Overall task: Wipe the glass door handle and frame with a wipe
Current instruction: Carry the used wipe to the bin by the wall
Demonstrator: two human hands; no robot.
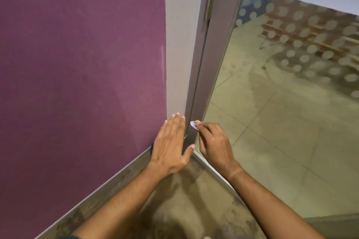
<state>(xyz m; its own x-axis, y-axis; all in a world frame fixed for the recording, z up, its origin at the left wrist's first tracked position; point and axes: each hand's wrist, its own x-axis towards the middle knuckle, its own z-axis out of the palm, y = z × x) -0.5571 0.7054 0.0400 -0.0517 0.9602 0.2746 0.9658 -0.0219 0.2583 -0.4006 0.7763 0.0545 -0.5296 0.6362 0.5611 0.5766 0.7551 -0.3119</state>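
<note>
The grey door frame [202, 68] runs down the middle of the view, beside the glass door [281, 103] with frosted dots. My right hand [214, 143] pinches a small folded wipe [194, 124] against the bottom of the frame, close to the floor. My left hand [171, 145] lies flat with fingers spread on the white wall edge [176, 54] just left of the frame. A metal hinge [208, 4] shows high on the frame. No door handle is in view.
A purple wall [77, 64] fills the left, with a grey skirting strip [101, 184] at its foot. Tiled floor [184, 205] lies below me, and a metal bottom rail [211, 167] runs under the glass. Wooden shelving shows through the glass.
</note>
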